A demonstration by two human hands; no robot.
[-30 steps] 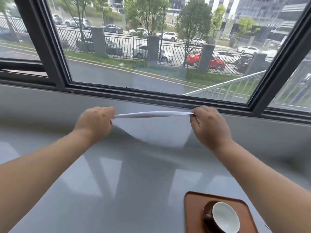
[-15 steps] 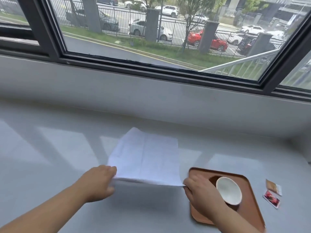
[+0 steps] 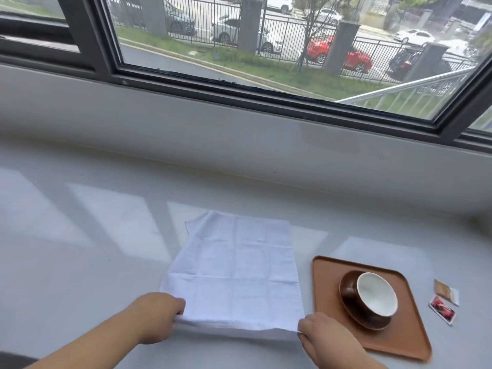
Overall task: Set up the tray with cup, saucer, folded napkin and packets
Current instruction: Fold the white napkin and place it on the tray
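On the grey counter (image 3: 80,262), left hand (image 3: 157,315) and right hand (image 3: 323,339) pinch the napkin's (image 3: 234,267) near corners.

Bright, even daylight is being let in through the window (image 3: 266,43) at the top, and the glossy worktop (image 3: 80,235) is lit from there. Pale rectangular patches of reflected window light are laid across that surface, split by darker bands from the frame. Only a soft, thin shadow is cast under the lifted near edge of the napkin (image 3: 234,267). Strong wide-angle bending is seen: the sill and frame are curved and slanted toward the edges. Slight motion blur is noticed on the right side of the tray (image 3: 332,328) and around the packets (image 3: 444,299), whose print cannot be read. The street outside is rendered hazy and a little washed out.
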